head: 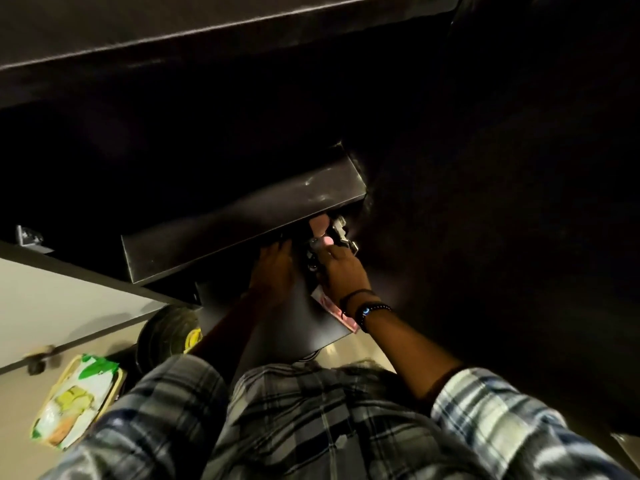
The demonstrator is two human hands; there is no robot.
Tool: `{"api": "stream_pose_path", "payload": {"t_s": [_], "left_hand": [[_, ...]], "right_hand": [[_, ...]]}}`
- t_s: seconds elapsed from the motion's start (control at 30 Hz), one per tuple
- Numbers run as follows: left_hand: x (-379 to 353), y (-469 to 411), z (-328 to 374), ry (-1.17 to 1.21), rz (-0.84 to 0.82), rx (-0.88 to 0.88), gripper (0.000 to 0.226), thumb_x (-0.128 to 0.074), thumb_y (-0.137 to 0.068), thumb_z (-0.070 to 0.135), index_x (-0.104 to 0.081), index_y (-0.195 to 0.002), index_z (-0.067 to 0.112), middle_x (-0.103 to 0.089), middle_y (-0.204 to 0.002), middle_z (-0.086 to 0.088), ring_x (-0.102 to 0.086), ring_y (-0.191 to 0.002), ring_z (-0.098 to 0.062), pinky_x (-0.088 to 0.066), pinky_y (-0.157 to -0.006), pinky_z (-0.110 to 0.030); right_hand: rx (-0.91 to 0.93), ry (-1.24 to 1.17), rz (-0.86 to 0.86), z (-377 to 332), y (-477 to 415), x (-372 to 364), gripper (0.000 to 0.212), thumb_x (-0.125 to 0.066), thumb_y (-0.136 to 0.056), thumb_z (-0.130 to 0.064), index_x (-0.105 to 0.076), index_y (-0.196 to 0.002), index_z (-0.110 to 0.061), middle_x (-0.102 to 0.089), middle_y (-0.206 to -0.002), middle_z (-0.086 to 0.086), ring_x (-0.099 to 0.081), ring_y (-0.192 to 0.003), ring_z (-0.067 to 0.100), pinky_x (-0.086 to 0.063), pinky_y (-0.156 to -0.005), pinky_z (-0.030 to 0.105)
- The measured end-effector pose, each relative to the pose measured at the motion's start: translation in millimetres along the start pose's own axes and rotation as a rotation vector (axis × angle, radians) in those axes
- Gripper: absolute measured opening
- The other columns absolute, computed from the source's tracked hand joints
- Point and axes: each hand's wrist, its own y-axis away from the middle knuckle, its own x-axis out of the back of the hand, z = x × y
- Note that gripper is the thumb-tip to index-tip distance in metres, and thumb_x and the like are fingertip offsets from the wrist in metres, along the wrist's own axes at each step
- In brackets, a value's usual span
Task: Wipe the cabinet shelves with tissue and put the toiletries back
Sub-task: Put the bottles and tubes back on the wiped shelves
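Dim light falls on a dark cabinet as a person in a plaid shirt (pixel 311 420) leans in, a green-and-white packet (pixel 76 400) lying low at the left. Both arms reach forward over the lower shelf (pixel 294 323), where a pink-printed sachet (pixel 334 311) lies under the banded right wrist. Left hand (pixel 273 271) lies flat with its fingers straight; right hand (pixel 341 271) touches the pink-topped toiletries (pixel 320 232) bunched at the shelf's far right end, its grip too dark to judge. Beyond, the upper shelf (pixel 242 220) overhangs them
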Motion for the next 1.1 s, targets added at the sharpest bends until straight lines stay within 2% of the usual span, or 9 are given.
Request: {"api": "stream_pose_path", "payload": {"t_s": [0.13,0.27,0.33,0.4,0.5,0.67,0.8,0.93,1.1], "left_hand": [[-3,-17,-6,0.058,-0.005,-0.026,0.050,-0.034,-0.089,0.020,-0.050,-0.127,-0.009,-0.057,-0.119,-0.034,-0.054,-0.113,-0.047,-0.039,-0.099,-0.046],[-7,-35,-21,0.064,-0.127,0.020,0.050,-0.031,-0.100,0.039,-0.052,-0.128,0.004,-0.054,-0.129,-0.021,-0.051,-0.121,-0.035,-0.039,-0.087,-0.021],[-10,-41,-27,0.061,0.015,0.002,0.040,-0.036,-0.098,0.038,-0.061,-0.111,0.011,-0.062,-0.116,-0.018,-0.061,-0.107,-0.031,-0.041,-0.073,-0.016],[-11,-42,-30,0.048,0.035,0.013,0.028,-0.041,-0.096,0.019,-0.065,-0.103,0.005,-0.065,-0.105,-0.022,-0.066,-0.096,-0.032,-0.043,-0.069,-0.019],[-19,-41,-36,0.051,-0.082,-0.064,0.039,-0.037,-0.089,0.014,-0.067,-0.080,-0.009,-0.067,-0.074,-0.026,-0.069,-0.068,-0.039,-0.053,-0.064,-0.036],[-5,-24,-32,-0.035,-0.095,0.078,0.028,-0.045,-0.094,0.013,-0.056,-0.116,-0.002,-0.057,-0.119,-0.027,-0.051,-0.116,-0.041,-0.034,-0.099,-0.044],[2,0,-38,-0.036,-0.004,0.034,0.031,-0.041,-0.093,0.026,-0.063,-0.105,0.008,-0.064,-0.105,-0.019,-0.059,-0.101,-0.038,-0.044,-0.085,-0.041],[20,47,-34,0.021,0.082,-0.058,0.028,-0.046,-0.094,0.015,-0.062,-0.115,0.007,-0.064,-0.110,-0.017,-0.063,-0.098,-0.035,-0.050,-0.084,-0.043],[68,106,-21,0.140,0.275,-0.080,0.041,-0.037,-0.091,0.032,-0.061,-0.118,0.013,-0.063,-0.119,-0.014,-0.065,-0.096,-0.034,-0.055,-0.076,-0.041]], "right_hand": [[0.018,0.160,-0.062,-3,-11,-15,0.040,-0.068,-0.075,-0.006,-0.063,-0.115,-0.005,-0.067,-0.105,0.018,-0.064,-0.087,0.039,-0.054,-0.077,0.042],[-0.015,0.248,-0.084,-1,-19,-25,0.042,-0.073,-0.074,-0.013,-0.062,-0.115,-0.007,-0.067,-0.103,0.017,-0.066,-0.082,0.038,-0.055,-0.074,0.041],[-0.001,0.279,-0.098,-2,-21,-25,0.045,-0.069,-0.077,-0.012,-0.059,-0.120,-0.006,-0.068,-0.101,0.016,-0.065,-0.083,0.038,-0.053,-0.075,0.040],[0.027,0.290,-0.094,-4,-21,-21,0.046,-0.061,-0.081,-0.006,-0.052,-0.127,-0.004,-0.067,-0.102,0.017,-0.065,-0.086,0.037,-0.052,-0.078,0.040],[0.003,0.347,-0.079,-6,-22,-19,0.039,-0.068,-0.076,-0.009,-0.062,-0.115,-0.006,-0.069,-0.090,0.011,-0.068,-0.080,0.028,-0.054,-0.066,0.032],[0.019,0.276,-0.134,-4,-28,-32,0.038,-0.041,-0.094,-0.003,-0.040,-0.132,0.000,-0.058,-0.116,0.024,-0.063,-0.091,0.037,-0.050,-0.072,0.039],[-0.015,0.272,-0.140,-5,-32,-34,0.041,-0.037,-0.095,-0.002,-0.034,-0.136,-0.001,-0.061,-0.111,0.020,-0.063,-0.094,0.037,-0.050,-0.073,0.041],[-0.112,0.095,-0.134,-12,-29,-21,0.034,-0.043,-0.094,-0.006,-0.044,-0.128,-0.003,-0.059,-0.114,0.022,-0.062,-0.096,0.040,-0.050,-0.078,0.041],[-0.081,-0.232,0.086,-37,-5,37,0.012,-0.067,-0.082,-0.021,-0.066,-0.090,-0.012,-0.069,-0.090,0.016,-0.065,-0.083,0.036,-0.048,-0.071,0.037]]}}
